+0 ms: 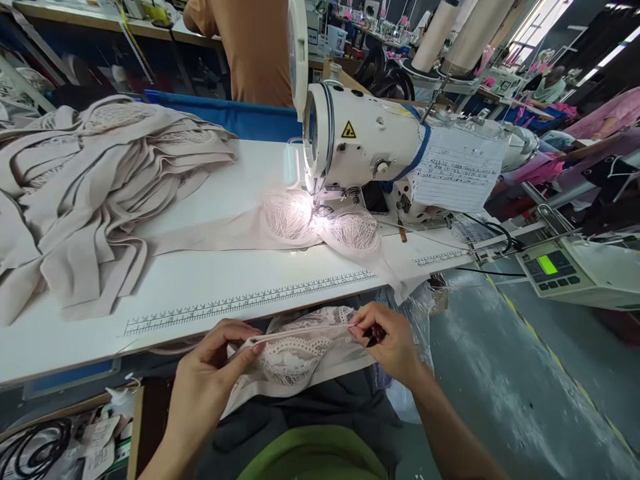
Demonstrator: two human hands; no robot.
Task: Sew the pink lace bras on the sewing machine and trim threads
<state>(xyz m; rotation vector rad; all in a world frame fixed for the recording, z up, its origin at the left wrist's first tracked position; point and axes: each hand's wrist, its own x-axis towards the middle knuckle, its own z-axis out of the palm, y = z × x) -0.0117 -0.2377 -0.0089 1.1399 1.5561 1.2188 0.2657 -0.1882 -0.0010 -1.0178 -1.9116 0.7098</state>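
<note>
Over my lap I have a pale beige lace bra (293, 360), its edge drawn out straight between both hands. My left hand (215, 367) pinches that edge at one end, thumb against fingers. At the other end my right hand (387, 337) pinches it too, with a small dark tool, its kind unclear, tucked in the fingers. A second lace bra (353, 230) lies on the table under the lit needle area of a white sewing machine (370, 130), one cup on each side of the needle.
A large pile of beige bra pieces (115, 173) covers the table's left end. A printed ruler (250, 300) runs along the front edge. A control box (580, 267) stands at right. An open drawer (143, 427) with cables is at lower left. Another person (255, 47) is behind the table.
</note>
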